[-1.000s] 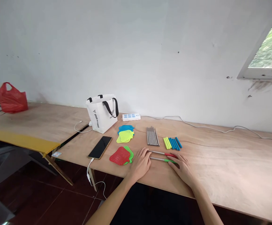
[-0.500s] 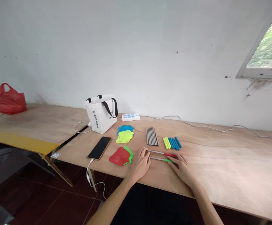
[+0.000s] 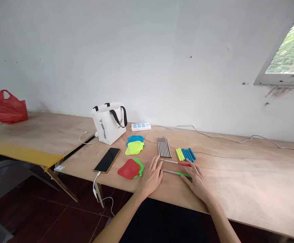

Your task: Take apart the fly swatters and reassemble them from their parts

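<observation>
Two thin metal rods lie crosswise on the table before me, one with a red handle [image 3: 184, 164] and, nearer me, one with a green handle [image 3: 184, 174]. My left hand [image 3: 150, 177] rests at their bare left ends, fingers stretched, fingertips touching the rods. At the handle ends is my right hand [image 3: 196, 180], its fingers spread, one fingertip at the red handle and the thumb by the green one. Beyond them lie a row of grey metal rods [image 3: 164, 147] and several yellow and blue handles [image 3: 186, 154]. Left of my left hand are mesh fly swatter heads, the red one [image 3: 128, 169] overlapping a green one [image 3: 139, 166].
Yellow [image 3: 135, 147] and blue swatter heads [image 3: 135, 138] lie farther back. A phone [image 3: 107, 160] with a charging cable is near the front edge. A white tote bag [image 3: 108, 125] and power strip [image 3: 141, 126] stand by the wall. A red bag [image 3: 11, 109] sits on the left table.
The red-handled rod has shifted slightly away from me, widening the gap to the green-handled one. The index fingers of both hands have stretched forward with it.
</observation>
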Demonstrator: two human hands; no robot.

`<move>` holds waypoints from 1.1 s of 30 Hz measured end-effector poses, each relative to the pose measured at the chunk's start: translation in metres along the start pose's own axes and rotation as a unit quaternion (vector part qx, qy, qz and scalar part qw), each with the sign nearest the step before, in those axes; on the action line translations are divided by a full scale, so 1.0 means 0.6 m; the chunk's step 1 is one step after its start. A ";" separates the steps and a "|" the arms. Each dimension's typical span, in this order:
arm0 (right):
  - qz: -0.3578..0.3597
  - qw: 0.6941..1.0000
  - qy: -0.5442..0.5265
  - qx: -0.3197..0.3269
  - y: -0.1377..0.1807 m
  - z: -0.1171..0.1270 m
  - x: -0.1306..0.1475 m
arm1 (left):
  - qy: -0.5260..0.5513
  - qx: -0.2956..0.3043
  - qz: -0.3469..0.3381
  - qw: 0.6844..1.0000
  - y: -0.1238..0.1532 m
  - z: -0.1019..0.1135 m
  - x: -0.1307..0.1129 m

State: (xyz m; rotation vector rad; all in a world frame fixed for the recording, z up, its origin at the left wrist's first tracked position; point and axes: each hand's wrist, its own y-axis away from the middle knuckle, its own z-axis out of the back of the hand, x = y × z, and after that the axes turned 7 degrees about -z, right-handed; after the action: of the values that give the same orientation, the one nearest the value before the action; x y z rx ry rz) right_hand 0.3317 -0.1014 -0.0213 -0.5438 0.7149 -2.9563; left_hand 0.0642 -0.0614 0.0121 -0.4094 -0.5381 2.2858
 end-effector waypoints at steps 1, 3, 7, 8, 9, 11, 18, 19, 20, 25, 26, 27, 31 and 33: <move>0.000 1.000 0.003 -0.001 0.000 -0.002 -0.001 | 0.000 0.000 -0.001 1.000 0.000 0.000 0.000; 0.002 1.000 0.010 -0.002 0.000 -0.004 -0.004 | 0.000 -0.002 -0.004 1.000 0.000 -0.001 0.001; 0.017 1.000 0.017 -0.004 0.000 -0.006 -0.008 | -0.004 -0.007 -0.004 1.000 0.001 -0.004 0.002; 0.021 1.000 0.018 -0.006 0.000 -0.007 -0.008 | -0.006 -0.008 -0.003 1.000 0.001 -0.005 0.003; 0.024 0.999 0.019 -0.008 0.000 -0.008 -0.009 | -0.008 -0.008 -0.002 1.000 0.001 -0.006 0.003; 0.027 0.999 0.022 -0.015 0.001 -0.010 -0.010 | -0.012 -0.008 -0.003 1.000 0.001 -0.006 0.003; 0.014 0.999 0.034 -0.019 0.004 -0.009 -0.006 | -0.021 -0.020 -0.008 1.000 0.001 -0.005 0.001; 0.010 0.999 0.030 -0.018 0.004 -0.008 -0.005 | -0.019 -0.023 -0.009 1.000 0.001 -0.005 0.001; 0.005 1.000 0.025 -0.016 0.004 -0.007 -0.004 | -0.017 -0.025 -0.009 1.000 0.001 -0.006 0.002; -0.009 1.000 -0.012 -0.001 0.005 -0.005 0.010 | -0.005 -0.026 -0.004 1.000 0.002 -0.012 0.007; -0.009 1.000 -0.018 0.003 0.006 -0.006 0.015 | -0.003 -0.027 -0.002 1.000 0.003 -0.012 0.007; -0.007 1.000 -0.021 0.005 0.006 -0.007 0.020 | 0.000 -0.028 -0.001 1.000 0.003 -0.012 0.007; -0.003 1.000 -0.010 -0.001 0.009 -0.013 0.041 | 0.007 -0.028 0.004 1.000 0.003 -0.012 0.007; -0.004 1.000 0.008 -0.006 0.012 -0.017 0.048 | 0.005 -0.025 0.010 1.000 0.003 -0.011 0.007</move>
State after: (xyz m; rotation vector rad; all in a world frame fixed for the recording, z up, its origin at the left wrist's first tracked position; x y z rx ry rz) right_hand 0.3010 -0.1071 -0.0234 -0.5246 0.7348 -2.9692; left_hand 0.0633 -0.0581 0.0049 -0.4512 -0.5889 2.2926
